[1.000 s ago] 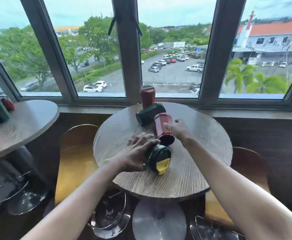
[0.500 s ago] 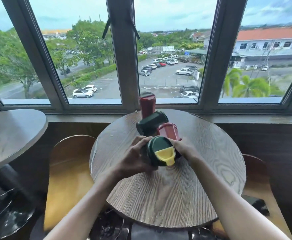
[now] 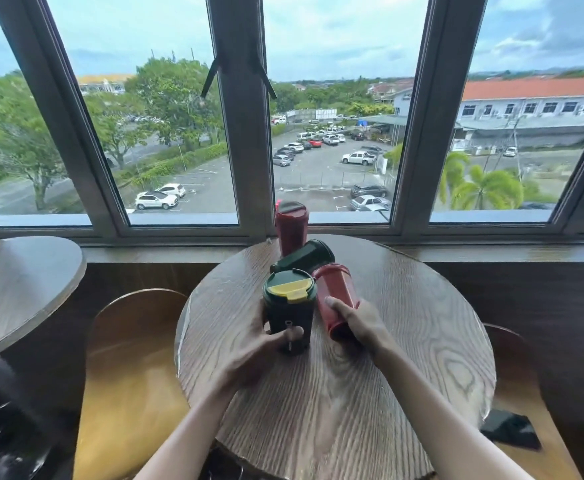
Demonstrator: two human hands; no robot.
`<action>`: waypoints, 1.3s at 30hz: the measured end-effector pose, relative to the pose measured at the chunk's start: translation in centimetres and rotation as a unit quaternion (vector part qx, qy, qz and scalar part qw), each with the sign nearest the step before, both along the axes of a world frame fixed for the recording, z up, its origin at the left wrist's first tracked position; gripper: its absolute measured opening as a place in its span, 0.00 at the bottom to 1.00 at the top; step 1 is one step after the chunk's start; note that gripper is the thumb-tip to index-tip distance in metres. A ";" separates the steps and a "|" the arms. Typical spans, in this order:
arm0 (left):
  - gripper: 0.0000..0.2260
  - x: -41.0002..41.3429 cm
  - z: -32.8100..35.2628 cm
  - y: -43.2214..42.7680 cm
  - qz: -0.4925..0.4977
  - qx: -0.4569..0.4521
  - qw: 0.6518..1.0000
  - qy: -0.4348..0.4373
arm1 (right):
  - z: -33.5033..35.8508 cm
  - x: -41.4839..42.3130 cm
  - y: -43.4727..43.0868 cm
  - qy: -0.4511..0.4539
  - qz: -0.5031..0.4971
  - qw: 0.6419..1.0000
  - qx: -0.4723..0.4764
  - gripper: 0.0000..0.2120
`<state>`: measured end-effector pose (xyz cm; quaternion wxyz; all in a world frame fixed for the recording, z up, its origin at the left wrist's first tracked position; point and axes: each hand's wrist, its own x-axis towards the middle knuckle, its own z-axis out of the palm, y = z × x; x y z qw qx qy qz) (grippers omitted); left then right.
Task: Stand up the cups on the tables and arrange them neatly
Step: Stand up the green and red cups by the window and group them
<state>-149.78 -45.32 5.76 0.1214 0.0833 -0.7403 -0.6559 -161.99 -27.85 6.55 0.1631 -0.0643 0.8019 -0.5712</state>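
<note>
On the round wooden table (image 3: 404, 358) a dark green cup with a yellow lid (image 3: 288, 306) stands upright, and my left hand (image 3: 259, 344) is wrapped around its lower half. Just to its right a red cup (image 3: 335, 289) leans tilted, its base held in my right hand (image 3: 356, 323). Behind them a second dark green cup (image 3: 306, 258) lies on its side. A dark red cup (image 3: 291, 226) stands upright at the far edge by the window.
A second round table (image 3: 20, 292) is at the left. Wooden stools stand at the left (image 3: 127, 358) and right (image 3: 519, 393) of my table, the right one with a dark object (image 3: 510, 433) on it. The window sill (image 3: 456, 251) runs right behind.
My left hand has turned the yellow-lidded green cup from lying on its side to upright. My right hand has tilted the red cup up off the table.
</note>
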 end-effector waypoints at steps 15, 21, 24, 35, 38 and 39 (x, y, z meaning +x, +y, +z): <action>0.34 0.3 -0.6 0.4 0.082 -0.096 0.991 -0.035 | -2.3 4.2 1.4 0.176 -0.040 0.981 -0.064 0.41; 0.30 0.6 0.0 0.7 0.068 -0.074 0.994 -0.033 | -3.0 4.5 1.7 0.174 0.009 0.983 -0.063 0.52; 0.32 0.7 0.0 0.6 0.065 -0.073 0.995 -0.036 | -3.0 4.6 2.5 0.177 0.004 0.982 -0.061 0.41; 0.36 0.8 0.3 0.8 0.068 -0.068 0.994 -0.050 | -2.6 3.9 2.7 0.181 -0.019 0.983 -0.031 0.45; 0.36 0.8 0.2 0.6 0.073 -0.070 0.993 -0.054 | -2.5 4.0 3.4 0.160 0.006 0.986 -0.039 0.36; 0.36 0.7 0.1 0.6 0.073 -0.071 0.993 -0.055 | -2.3 4.1 3.6 0.167 0.011 0.985 -0.042 0.34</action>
